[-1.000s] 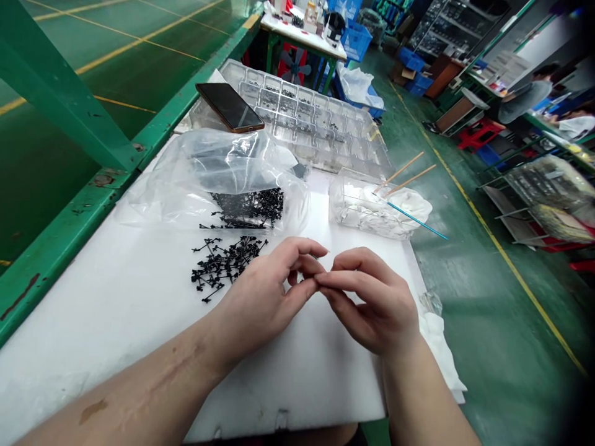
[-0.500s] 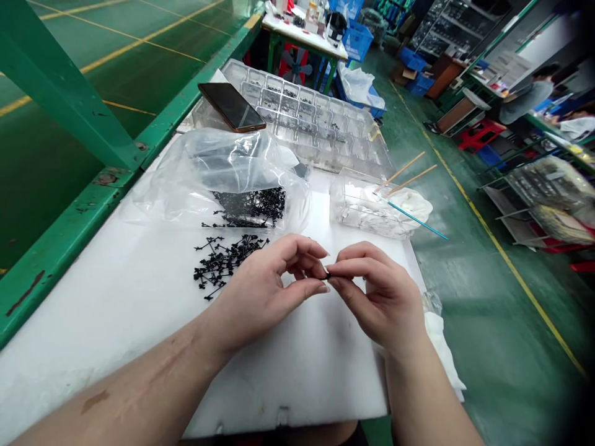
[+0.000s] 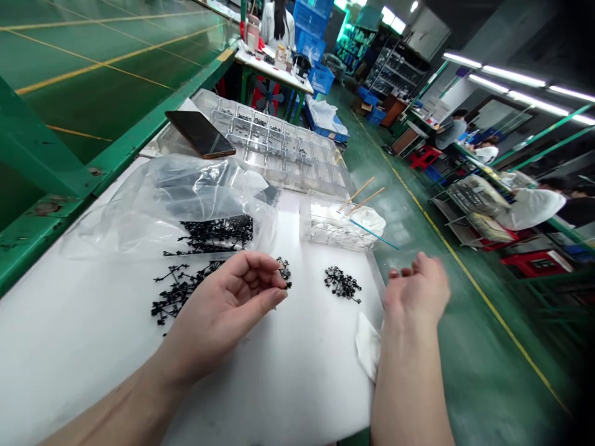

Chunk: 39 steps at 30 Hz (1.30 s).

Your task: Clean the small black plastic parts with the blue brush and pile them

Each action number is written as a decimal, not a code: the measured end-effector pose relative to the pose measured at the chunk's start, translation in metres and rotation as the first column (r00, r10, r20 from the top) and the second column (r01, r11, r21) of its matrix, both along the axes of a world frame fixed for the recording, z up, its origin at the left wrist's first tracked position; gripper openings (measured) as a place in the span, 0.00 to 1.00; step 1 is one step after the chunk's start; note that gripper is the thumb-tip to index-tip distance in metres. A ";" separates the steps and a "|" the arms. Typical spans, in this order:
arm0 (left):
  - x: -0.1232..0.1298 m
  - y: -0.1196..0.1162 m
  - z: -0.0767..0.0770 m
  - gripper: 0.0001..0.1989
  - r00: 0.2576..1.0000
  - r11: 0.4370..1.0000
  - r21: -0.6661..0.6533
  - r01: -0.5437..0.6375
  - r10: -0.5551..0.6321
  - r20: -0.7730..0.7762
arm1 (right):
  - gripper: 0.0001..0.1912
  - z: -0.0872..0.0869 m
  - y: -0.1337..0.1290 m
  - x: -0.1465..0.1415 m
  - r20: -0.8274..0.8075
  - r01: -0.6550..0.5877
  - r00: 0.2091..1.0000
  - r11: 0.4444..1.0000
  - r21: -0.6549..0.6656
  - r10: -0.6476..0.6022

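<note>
Left hand (image 3: 223,310) with fingers (image 3: 258,266) curled, pinching a small black plastic cluster (image 3: 283,271); right hand (image 3: 415,291) raised, fingers spread open, empty.

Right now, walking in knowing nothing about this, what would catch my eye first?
Tangled clusters of small black plastic parts stand out most against the white work surface, beside a clear plastic bag at its far side. A small black clump sits at the fingertips of the left hand, and another lies nearer the open right hand. Beyond them stretches a clear compartmented plastic tray.
</note>
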<state>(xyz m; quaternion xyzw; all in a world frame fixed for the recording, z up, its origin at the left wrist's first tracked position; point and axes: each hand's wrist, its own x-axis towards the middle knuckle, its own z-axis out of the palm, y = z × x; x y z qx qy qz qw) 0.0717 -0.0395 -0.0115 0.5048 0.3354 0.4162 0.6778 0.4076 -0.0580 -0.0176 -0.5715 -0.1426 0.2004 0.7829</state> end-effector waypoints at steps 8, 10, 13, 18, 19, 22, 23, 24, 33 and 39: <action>-0.002 0.000 0.000 0.10 1.000 0.999 -0.034 -0.014 0.014 0.002 | 0.11 -0.017 0.026 -0.003 -0.213 -0.029 0.977 0.998 -0.059 0.016; -0.002 -0.001 -0.001 0.09 1.000 0.999 -0.040 -0.013 0.014 0.008 | 0.11 -0.016 0.029 -0.003 -0.204 -0.015 0.979 0.999 -0.039 0.007; -0.002 0.000 -0.001 0.10 0.999 0.998 -0.055 -0.017 0.019 0.027 | 0.13 -0.013 0.030 -0.001 -0.197 -0.017 0.980 1.000 -0.001 0.016; -0.002 0.002 0.001 0.10 0.996 0.995 -0.075 -0.064 0.068 0.058 | 0.15 0.004 0.018 -0.010 -0.208 -0.083 0.973 0.993 0.083 0.099; -0.002 0.003 0.002 0.10 0.993 0.993 -0.074 -0.092 0.097 0.064 | 0.15 0.007 0.014 -0.013 -0.206 -0.110 0.970 0.988 0.109 0.131; -0.002 0.005 0.005 0.10 0.962 0.968 -0.077 -0.241 0.248 0.114 | 0.15 0.015 0.003 -0.022 -0.121 -0.242 0.956 0.952 0.187 0.267; -0.002 0.006 0.005 0.10 0.943 0.953 -0.081 -0.292 0.301 0.142 | 0.15 0.016 0.001 -0.024 -0.071 -0.304 0.944 0.933 0.194 0.322; -0.001 0.008 0.006 0.10 0.924 0.938 -0.086 -0.335 0.345 0.167 | 0.15 0.017 -0.001 -0.027 -0.023 -0.363 0.927 0.913 0.185 0.374; 0.002 0.005 0.007 0.09 0.957 0.961 -0.009 -0.275 0.274 0.098 | 0.11 0.017 -0.007 -0.046 0.040 -0.496 0.868 0.859 0.128 0.496; 0.004 -0.005 0.011 0.08 0.980 0.973 0.115 -0.200 0.198 0.024 | 0.09 0.020 -0.012 -0.059 0.090 -0.531 0.848 0.833 0.159 0.523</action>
